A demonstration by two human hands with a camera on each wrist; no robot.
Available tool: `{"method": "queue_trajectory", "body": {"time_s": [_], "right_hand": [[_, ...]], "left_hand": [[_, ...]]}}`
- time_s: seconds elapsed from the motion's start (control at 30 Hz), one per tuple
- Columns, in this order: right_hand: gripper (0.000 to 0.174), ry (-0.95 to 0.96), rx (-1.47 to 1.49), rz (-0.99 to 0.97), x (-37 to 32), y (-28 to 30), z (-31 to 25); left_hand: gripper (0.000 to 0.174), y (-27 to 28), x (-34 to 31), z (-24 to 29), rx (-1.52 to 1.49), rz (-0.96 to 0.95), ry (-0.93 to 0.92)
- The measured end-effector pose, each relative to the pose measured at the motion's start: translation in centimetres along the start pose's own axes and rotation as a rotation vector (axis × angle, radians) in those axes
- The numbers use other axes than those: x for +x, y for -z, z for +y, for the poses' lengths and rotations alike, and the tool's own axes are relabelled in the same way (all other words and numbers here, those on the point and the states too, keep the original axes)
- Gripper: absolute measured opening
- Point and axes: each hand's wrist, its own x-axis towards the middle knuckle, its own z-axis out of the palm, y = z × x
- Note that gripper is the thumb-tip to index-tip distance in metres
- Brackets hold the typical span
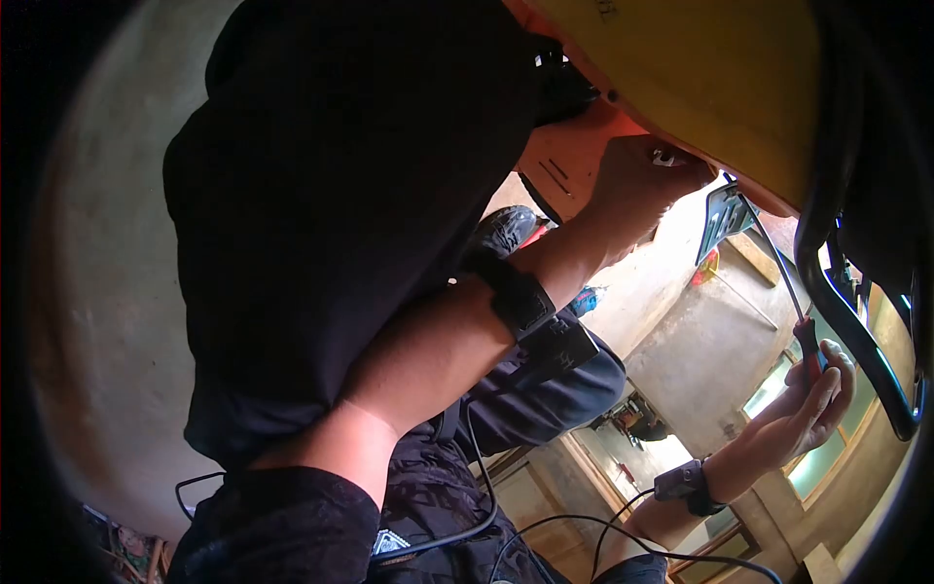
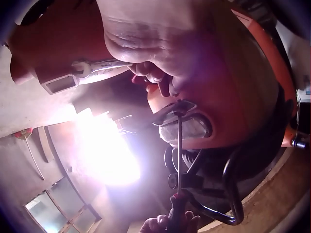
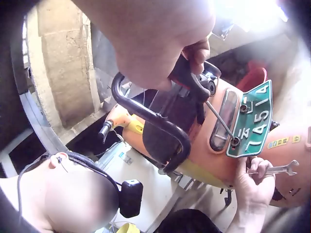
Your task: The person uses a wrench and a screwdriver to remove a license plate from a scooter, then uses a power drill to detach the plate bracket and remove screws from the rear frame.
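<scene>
In the right wrist view, a green licence plate (image 3: 256, 116) with white characters is mounted behind an orange scooter (image 3: 199, 158). My right hand (image 3: 155, 43) grips the dark handle of a screwdriver (image 3: 221, 116), whose tip is at a bolt on the plate's lower corner. My left hand (image 3: 255, 187) is below that corner, holding a metal wrench (image 3: 282, 169) with its open end sticking outward. The left wrist view shows the wrench (image 2: 95, 67) under the curled fingers. From the head camera, my left hand (image 1: 647, 180) reaches beneath the yellow bodywork, and my right hand (image 1: 809, 401) holds the screwdriver (image 1: 778, 258).
A black tubular rail (image 3: 153, 116) curves around the scooter's rear, close to my right forearm. The tail light (image 2: 187, 128) sits beside the plate. Black cables (image 1: 545, 521) trail across my lap. A red basin (image 3: 255, 77) stands behind the plate.
</scene>
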Motion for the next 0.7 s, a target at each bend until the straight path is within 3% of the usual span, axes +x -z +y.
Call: {"method": "queue_trajectory", "body": {"time_s": [0.03, 0.7], "right_hand": [[0.025, -0.001, -0.002, 0.003, 0.0, 0.0, -0.1], [0.028, 0.018, -0.022, 0.031, -0.1, -0.1, 0.0]], "left_hand": [[0.021, 0.0, -0.2, 0.3, 0.026, -0.030, 0.100], [0.012, -0.6, 0.1, -0.4, -0.286, -0.139, 0.183]]}}
